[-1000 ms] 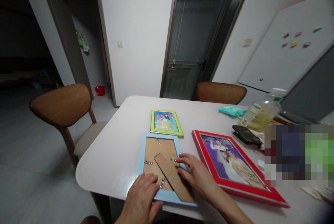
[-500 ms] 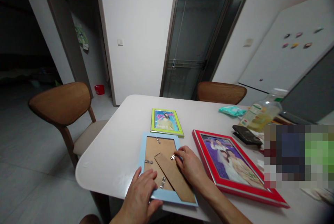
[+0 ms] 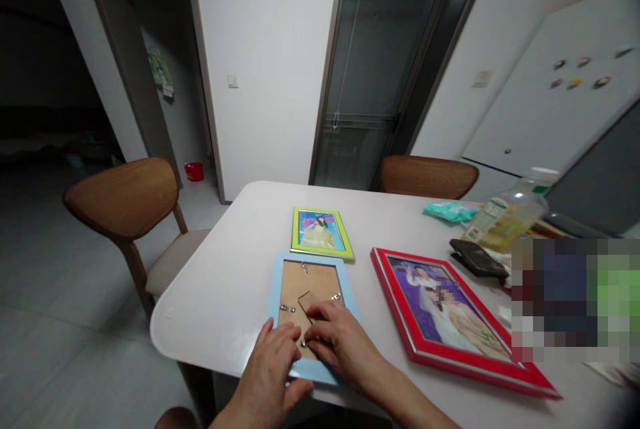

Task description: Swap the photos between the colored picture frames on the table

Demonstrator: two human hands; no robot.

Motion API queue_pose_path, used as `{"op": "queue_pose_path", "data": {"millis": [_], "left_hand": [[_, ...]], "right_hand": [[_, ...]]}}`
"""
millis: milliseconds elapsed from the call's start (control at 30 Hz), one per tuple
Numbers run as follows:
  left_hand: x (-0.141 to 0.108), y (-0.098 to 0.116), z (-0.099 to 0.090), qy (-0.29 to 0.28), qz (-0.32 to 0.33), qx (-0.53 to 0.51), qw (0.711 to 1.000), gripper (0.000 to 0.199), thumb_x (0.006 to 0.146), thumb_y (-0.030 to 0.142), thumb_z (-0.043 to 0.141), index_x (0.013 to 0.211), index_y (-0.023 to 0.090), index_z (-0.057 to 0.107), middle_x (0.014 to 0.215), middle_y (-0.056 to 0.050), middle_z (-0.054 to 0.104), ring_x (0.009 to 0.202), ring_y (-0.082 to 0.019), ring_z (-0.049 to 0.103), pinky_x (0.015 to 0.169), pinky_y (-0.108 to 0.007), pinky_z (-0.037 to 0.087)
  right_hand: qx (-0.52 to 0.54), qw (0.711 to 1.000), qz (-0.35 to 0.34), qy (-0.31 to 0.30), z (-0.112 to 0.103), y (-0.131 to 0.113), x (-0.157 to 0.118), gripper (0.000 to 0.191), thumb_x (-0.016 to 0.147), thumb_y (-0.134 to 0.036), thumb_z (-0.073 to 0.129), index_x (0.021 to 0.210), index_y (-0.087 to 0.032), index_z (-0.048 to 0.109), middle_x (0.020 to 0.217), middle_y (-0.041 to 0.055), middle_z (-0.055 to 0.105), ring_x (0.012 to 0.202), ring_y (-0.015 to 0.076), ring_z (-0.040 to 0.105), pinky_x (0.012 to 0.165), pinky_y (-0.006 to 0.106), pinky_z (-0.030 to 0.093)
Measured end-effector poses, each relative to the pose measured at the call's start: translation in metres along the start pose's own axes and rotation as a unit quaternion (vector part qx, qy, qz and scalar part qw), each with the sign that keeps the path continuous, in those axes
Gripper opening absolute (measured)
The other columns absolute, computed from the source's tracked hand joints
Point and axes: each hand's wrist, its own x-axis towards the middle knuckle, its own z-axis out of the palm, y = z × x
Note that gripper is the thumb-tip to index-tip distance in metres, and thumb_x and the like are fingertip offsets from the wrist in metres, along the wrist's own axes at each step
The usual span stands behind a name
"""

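Observation:
A light blue picture frame [image 3: 275, 289] lies face down at the table's near edge, its brown backing board [image 3: 320, 277] showing. Small metal clips sit around the board, such as the left clip [image 3: 287, 308] and the top clip [image 3: 305, 268]. My left hand [image 3: 267, 365] grips the frame's lower left corner, fingers over the top and thumb at the near edge. With fingers pinched, my right hand [image 3: 345, 342] is at the bottom clip [image 3: 303, 343], and it covers most of the brown stand leg and the frame's lower right.
Just beyond lies a lime green framed photo [image 3: 294, 232]. To the right is a large red framed photo [image 3: 400, 319]. A black phone-like object [image 3: 477, 259], a plastic bottle [image 3: 515, 209] and a teal packet [image 3: 450, 211] are farther right. Wooden chairs [image 3: 125, 195] stand around the white table [image 3: 215, 295].
My right hand has moved from the right clip down and left to the bottom clip. The right clip now points outward over the frame's edge. My left hand stays at the corner.

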Motion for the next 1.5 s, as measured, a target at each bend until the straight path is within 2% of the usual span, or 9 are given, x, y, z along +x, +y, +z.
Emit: {"op": "queue_pose_path", "data": {"millis": [200, 400, 667, 833, 967, 1167, 1333, 1433, 1500], "left_hand": [[0.001, 0.002, -0.004, -0.005, 0.000, -0.005, 1.000, 0.022, 0.063, 0.017, 0.061, 0.082, 0.015, 0.051, 0.110, -0.015, 0.055, 0.107, -0.026, 0.047, 0.094, -0.053, 0.028], [0.002, 0.003, -0.005, -0.005, -0.009, -0.007, 1.000, 0.022, 0.061, 0.017, 0.062, 0.080, 0.016, 0.051, 0.109, -0.014, 0.055, 0.107, -0.026, 0.047, 0.095, -0.053, 0.027], [0.001, 0.001, -0.003, -0.003, -0.002, -0.007, 1.000, 0.026, 0.062, 0.018, 0.062, 0.085, 0.014, 0.050, 0.109, -0.016, 0.055, 0.107, -0.027, 0.047, 0.094, -0.054, 0.027], [0.000, -0.002, 0.000, 0.016, 0.008, -0.008, 1.000, 0.024, 0.063, 0.019, 0.063, 0.083, 0.015, 0.050, 0.108, -0.015, 0.056, 0.105, -0.027, 0.048, 0.093, -0.055, 0.029], [0.000, -0.005, 0.002, 0.023, 0.015, -0.015, 1.000, 0.026, 0.063, 0.023, 0.063, 0.084, 0.015, 0.051, 0.108, -0.015, 0.056, 0.105, -0.028, 0.049, 0.092, -0.055, 0.030], [-0.002, -0.005, 0.002, 0.036, 0.015, -0.026, 0.999, 0.025, 0.062, 0.022, 0.064, 0.082, 0.016, 0.051, 0.107, -0.014, 0.057, 0.104, -0.027, 0.050, 0.092, -0.055, 0.030], [-0.001, -0.005, 0.000, 0.032, 0.013, -0.026, 0.999, 0.026, 0.062, 0.023, 0.064, 0.083, 0.016, 0.051, 0.106, -0.015, 0.058, 0.103, -0.028, 0.050, 0.091, -0.056, 0.030], [0.000, -0.002, -0.001, 0.029, 0.005, -0.029, 0.999, 0.026, 0.060, 0.020, 0.064, 0.082, 0.017, 0.051, 0.106, -0.014, 0.058, 0.103, -0.028, 0.050, 0.091, -0.056, 0.030], [0.001, 0.001, -0.001, 0.029, -0.002, -0.033, 0.999, 0.025, 0.060, 0.018, 0.063, 0.082, 0.017, 0.051, 0.106, -0.013, 0.058, 0.103, -0.028, 0.050, 0.091, -0.056, 0.030]], "right_hand": [[0.030, 0.999, 0.036, -0.007, -0.005, -0.008, 0.019, 0.019, 0.073, -0.020, 0.050, 0.089, -0.022, 0.062, 0.092, 0.0036, 0.057, 0.087, 0.0158, 0.047, 0.079, 0.029, 0.034], [-0.015, 0.998, 0.053, 0.027, 0.018, -0.010, 0.051, 0.015, 0.074, -0.023, 0.050, 0.076, -0.020, 0.065, 0.077, 0.0038, 0.056, 0.078, 0.0148, 0.047, 0.070, 0.025, 0.034], [-0.035, 0.994, 0.091, 0.057, 0.031, -0.010, 0.059, 0.016, 0.074, -0.018, 0.047, 0.072, -0.014, 0.062, 0.076, 0.0058, 0.057, 0.075, 0.0142, 0.048, 0.069, 0.023, 0.035], [-0.057, 0.991, 0.105, 0.065, 0.024, 0.008, 0.064, 0.016, 0.075, -0.025, 0.049, 0.075, -0.017, 0.062, 0.077, 0.0039, 0.057, 0.076, 0.0136, 0.049, 0.069, 0.021, 0.035], [-0.094, 0.979, 0.154, 0.090, 0.017, 0.034, 0.074, 0.022, 0.078, -0.023, 0.042, 0.081, -0.014, 0.062, 0.081, 0.0081, 0.057, 0.079, 0.0165, 0.048, 0.073, 0.025, 0.033], [-0.114, 0.970, 0.195, 0.093, 0.023, 0.049, 0.085, 0.023, 0.076, -0.024, 0.044, 0.087, -0.019, 0.063, 0.087, 0.0076, 0.056, 0.086, 0.0186, 0.046, 0.074, 0.027, 0.032], [-0.103, 0.974, 0.179, 0.090, 0.016, 0.042, 0.080, 0.025, 0.076, -0.023, 0.043, 0.093, -0.020, 0.062, 0.088, 0.0070, 0.058, 0.085, 0.0175, 0.047, 0.075, 0.026, 0.033], [-0.090, 0.980, 0.153, 0.093, 0.004, 0.031, 0.058, 0.029, 0.076, -0.025, 0.044, 0.101, -0.018, 0.057, 0.094, 0.0070, 0.056, 0.089, 0.0172, 0.047, 0.079, 0.025, 0.033], [-0.073, 0.984, 0.144, 0.074, -0.004, 0.022, 0.037, 0.029, 0.074, -0.031, 0.046, 0.097, -0.018, 0.058, 0.093, 0.0072, 0.056, 0.089, 0.0181, 0.047, 0.078, 0.026, 0.034]]}}
